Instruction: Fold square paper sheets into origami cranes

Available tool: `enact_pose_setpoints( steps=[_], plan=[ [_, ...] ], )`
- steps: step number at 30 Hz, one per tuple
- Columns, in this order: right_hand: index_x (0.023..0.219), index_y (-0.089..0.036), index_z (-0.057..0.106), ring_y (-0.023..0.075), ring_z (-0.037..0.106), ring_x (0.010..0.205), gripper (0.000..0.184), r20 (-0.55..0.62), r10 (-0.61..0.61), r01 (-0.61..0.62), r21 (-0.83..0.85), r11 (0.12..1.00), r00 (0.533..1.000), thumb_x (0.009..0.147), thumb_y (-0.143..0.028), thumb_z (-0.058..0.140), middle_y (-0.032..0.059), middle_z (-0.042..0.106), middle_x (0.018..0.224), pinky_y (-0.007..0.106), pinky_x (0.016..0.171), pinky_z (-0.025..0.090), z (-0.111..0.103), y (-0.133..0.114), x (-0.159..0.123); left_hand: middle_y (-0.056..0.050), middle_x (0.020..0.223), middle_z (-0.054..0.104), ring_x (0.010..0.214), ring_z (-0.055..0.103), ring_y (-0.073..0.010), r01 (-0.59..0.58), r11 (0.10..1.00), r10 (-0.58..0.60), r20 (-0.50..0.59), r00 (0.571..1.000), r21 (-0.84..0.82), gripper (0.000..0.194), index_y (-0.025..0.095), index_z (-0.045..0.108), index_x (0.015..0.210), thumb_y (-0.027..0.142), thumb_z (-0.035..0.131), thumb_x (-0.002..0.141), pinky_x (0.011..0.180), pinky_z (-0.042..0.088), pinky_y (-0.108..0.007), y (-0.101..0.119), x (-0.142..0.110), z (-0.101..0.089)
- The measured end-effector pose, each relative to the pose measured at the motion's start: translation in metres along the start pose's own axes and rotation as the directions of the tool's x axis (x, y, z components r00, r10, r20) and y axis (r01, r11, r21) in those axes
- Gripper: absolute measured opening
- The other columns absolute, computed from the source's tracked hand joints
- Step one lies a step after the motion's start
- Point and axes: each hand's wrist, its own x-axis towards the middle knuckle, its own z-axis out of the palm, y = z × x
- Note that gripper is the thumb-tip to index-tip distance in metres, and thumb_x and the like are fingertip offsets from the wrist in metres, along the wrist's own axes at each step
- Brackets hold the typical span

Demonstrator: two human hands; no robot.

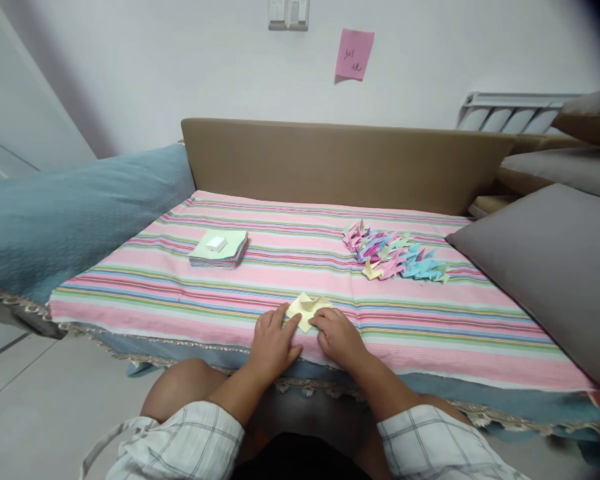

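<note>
A pale yellow sheet of origami paper [306, 307], partly folded with a raised flap, lies on the striped cloth near its front edge. My left hand [274, 341] grips the paper's left side, fingers bent and pressed to it. At the right side, my right hand [339, 337] has its fingers curled and pinching the paper's edge. Beyond it to the right lie several folded paper cranes [393, 253] in pink, purple, blue, green and yellow. A stack of square paper [233, 248] with a green top sheet sits to the left, carrying a small white block [216, 244].
The pink striped cloth [145, 293] covers a sofa seat with a brown backrest [330, 163]. A blue-covered armrest [80, 207] bounds the left, and grey cushions [550, 267] pile up on the right. A pink note [354, 55] is stuck to the wall.
</note>
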Motion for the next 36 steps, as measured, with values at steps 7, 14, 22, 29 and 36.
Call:
enact_pose_setpoints(
  steps=[7,14,22,29,36],
  plan=[
    [0.109,-0.021,0.063,0.0226,0.047,0.098,0.041,0.003,-0.032,0.032,-0.045,0.998,0.999,0.074,-0.007,0.048,0.0068,0.059,0.108,0.035,0.089,0.039,0.006,0.0,-0.001,-0.009,0.135,0.042,0.114,0.041,-0.0288,-0.02,1.0,0.02,-0.004,1.0,0.015,0.066,0.029,0.046,0.129,0.036,0.07,0.068,0.098,0.032,-0.045,-0.003,-0.001,0.001],
    [0.115,-0.028,0.059,0.0236,0.046,0.1,0.043,0.048,0.004,0.003,-0.155,0.988,0.999,0.076,-0.012,0.051,0.0062,0.056,0.113,0.036,0.085,0.035,0.005,-0.004,-0.001,-0.009,0.13,0.047,0.113,0.043,-0.0286,-0.024,0.999,0.024,-0.032,0.999,-0.021,0.068,0.028,0.049,0.125,0.035,0.076,0.062,0.096,0.035,-0.044,-0.007,0.0,0.004],
    [0.113,-0.03,0.06,0.0227,0.046,0.1,0.04,0.038,-0.007,0.014,-0.194,0.981,0.999,0.077,-0.014,0.053,0.0052,0.057,0.112,0.036,0.083,0.031,0.006,-0.003,-0.001,-0.012,0.125,0.05,0.11,0.046,-0.0312,0.023,1.0,-0.024,-0.077,0.997,-0.021,0.067,0.021,0.055,0.115,0.043,0.079,0.056,0.093,0.038,-0.046,-0.017,0.002,0.003],
    [0.108,-0.028,0.061,0.0224,0.048,0.096,0.036,-0.01,-0.047,0.045,-0.165,0.985,0.999,0.076,-0.013,0.052,0.0046,0.06,0.107,0.037,0.082,0.032,0.006,-0.005,-0.002,-0.013,0.123,0.053,0.111,0.045,-0.0301,-0.134,0.989,0.122,-0.182,0.976,-0.057,0.047,0.018,0.056,0.109,0.045,0.066,0.072,0.097,0.033,-0.049,-0.013,-0.001,0.0],
    [0.089,-0.02,0.064,0.0245,0.047,0.106,0.022,-0.404,0.153,-0.107,0.134,0.985,0.902,0.079,-0.016,0.045,0.01,0.055,0.111,0.039,0.09,0.037,0.001,0.009,0.005,-0.009,0.114,0.06,0.092,0.054,-0.0215,-0.329,0.944,0.322,-0.137,0.937,-0.029,0.036,0.021,0.052,0.121,0.029,0.051,0.086,0.078,0.041,-0.036,0.003,0.007,0.012]
  ],
)
